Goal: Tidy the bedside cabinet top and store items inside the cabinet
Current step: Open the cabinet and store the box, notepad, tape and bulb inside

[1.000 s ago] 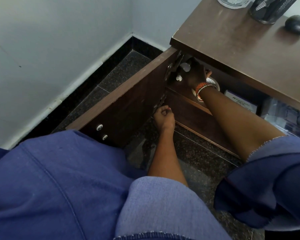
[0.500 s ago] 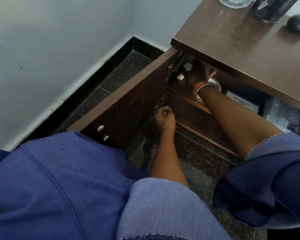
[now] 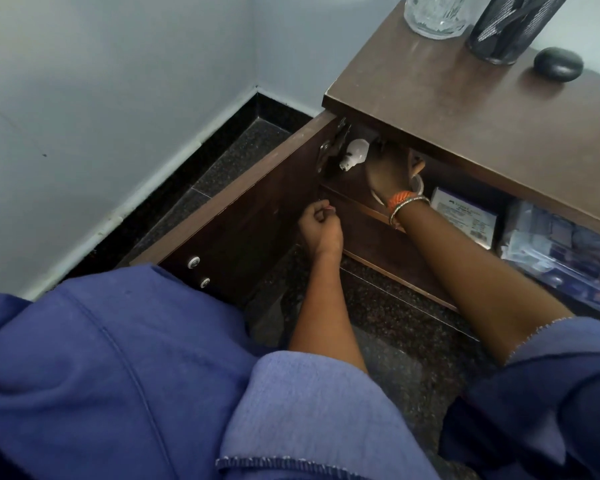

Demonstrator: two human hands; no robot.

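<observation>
Right hand (image 3: 388,169) is inside the cabinet on the upper shelf, up under the top's front edge. Fingers are hidden behind the back of the hand and the overhang, so can't tell whether it's grasping anything. Orange and beaded bangles (image 3: 404,202) sit on the wrist. A round white-rimmed thing (image 3: 419,183) lies just behind the wrist, mostly covered by it; can't say what it is or whether the hand touches it.

Just left of that hand: a white bulb (image 3: 355,152) on the shelf, base pointing toward the door, close to the fingers but contact not visible. Left of the bulb, the door hinge (image 3: 331,148). The cabinet door (image 3: 243,216) stands swung wide open to the left, two screw caps visible near its free edge.

Left hand (image 3: 321,228) is below and left of the right one, clenched in a fist at the front edge of the shelf (image 3: 361,207) by the hinge side. Whether it pinches anything is not resolvable.

Right of the right forearm, same shelf: a white box with dark print (image 3: 465,216), then a clear plastic pack (image 3: 561,247) of dark items, blurred.

Above the grip, cabinet top (image 3: 465,109) carries a clear glass (image 3: 433,15), a black mesh holder (image 3: 510,26) and a dark oval pebble-shaped object (image 3: 558,64), all in a row at the far edge, apart from each other.

The overhang of the top blocks the view into the shelf's rear. Blue clothing (image 3: 101,368) fills the near foreground; dark speckled floor (image 3: 395,306) lies below the open cabinet.
</observation>
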